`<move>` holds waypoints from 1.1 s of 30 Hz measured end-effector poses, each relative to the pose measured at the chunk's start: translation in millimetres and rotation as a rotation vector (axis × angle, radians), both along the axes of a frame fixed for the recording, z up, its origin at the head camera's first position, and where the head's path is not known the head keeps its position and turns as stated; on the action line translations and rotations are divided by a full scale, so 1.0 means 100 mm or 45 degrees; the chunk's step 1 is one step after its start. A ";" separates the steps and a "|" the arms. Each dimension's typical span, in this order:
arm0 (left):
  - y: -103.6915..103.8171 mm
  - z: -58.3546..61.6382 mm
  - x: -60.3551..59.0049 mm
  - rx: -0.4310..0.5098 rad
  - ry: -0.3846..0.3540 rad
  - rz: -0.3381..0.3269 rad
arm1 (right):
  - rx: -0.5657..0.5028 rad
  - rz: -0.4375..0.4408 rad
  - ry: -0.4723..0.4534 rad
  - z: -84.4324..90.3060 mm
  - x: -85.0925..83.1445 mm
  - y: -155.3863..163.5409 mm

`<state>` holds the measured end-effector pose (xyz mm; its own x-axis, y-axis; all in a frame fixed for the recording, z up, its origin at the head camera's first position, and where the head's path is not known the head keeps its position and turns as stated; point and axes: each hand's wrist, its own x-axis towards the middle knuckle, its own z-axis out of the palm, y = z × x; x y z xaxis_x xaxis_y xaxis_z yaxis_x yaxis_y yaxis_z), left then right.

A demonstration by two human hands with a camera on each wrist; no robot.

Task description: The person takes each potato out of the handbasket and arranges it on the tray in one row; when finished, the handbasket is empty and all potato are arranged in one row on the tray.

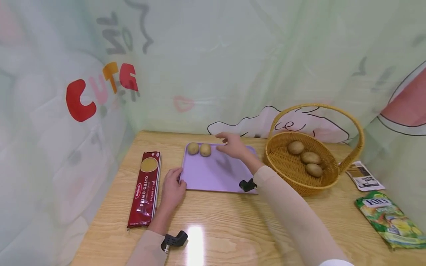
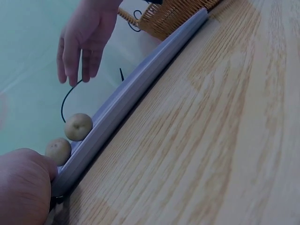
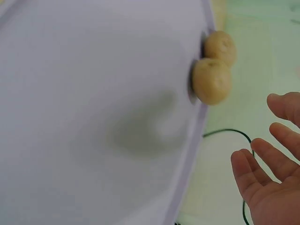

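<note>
A lilac tray [image 1: 213,173] lies on the table with two potatoes, one potato [image 1: 193,148] in its far left corner and another potato [image 1: 205,150] just right of it. My left hand [image 1: 173,187] holds the tray's left edge near the front corner; in the left wrist view the undersides of its fingers are hidden. Above the tray, right of the potatoes, my right hand [image 1: 233,146] hovers with spread, slightly bent fingers and nothing in them. The right wrist view shows this hand [image 3: 276,173] apart from both potatoes. Several potatoes [image 1: 311,157] sit in a wicker basket [image 1: 289,181].
The basket, with its tall arched handle [image 1: 357,129], stands right of the tray. A red spaghetti pack [image 1: 144,190] lies to the left. At the far right are a green bag [image 1: 391,221] and a flat white-and-brown packet [image 1: 364,176]. A printed curtain [image 1: 213,74] hangs behind the table.
</note>
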<state>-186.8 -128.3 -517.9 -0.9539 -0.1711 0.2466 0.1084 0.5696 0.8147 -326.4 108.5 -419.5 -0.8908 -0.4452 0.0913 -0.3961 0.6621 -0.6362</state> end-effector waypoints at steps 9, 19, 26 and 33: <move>0.00 -0.03 0.01 0.004 -0.003 -0.010 | 0.000 -0.043 -0.001 0.20 0.15 0.32; 0.01 -0.01 0.04 -0.006 0.041 -0.008 | -0.020 -0.105 0.009 0.41 0.27 0.63; 0.00 -0.01 0.05 -0.008 0.035 0.001 | -0.057 -0.145 0.043 0.56 0.34 0.83; 0.00 0.00 0.04 -0.005 0.019 -0.005 | -0.092 -0.187 0.088 0.67 0.41 1.09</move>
<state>-182.5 -128.4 -517.5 -0.9509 -0.1664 0.2611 0.1225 0.5721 0.8109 -285.5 217.1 -352.0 -0.9363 -0.3008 0.1815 -0.3428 0.6697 -0.6588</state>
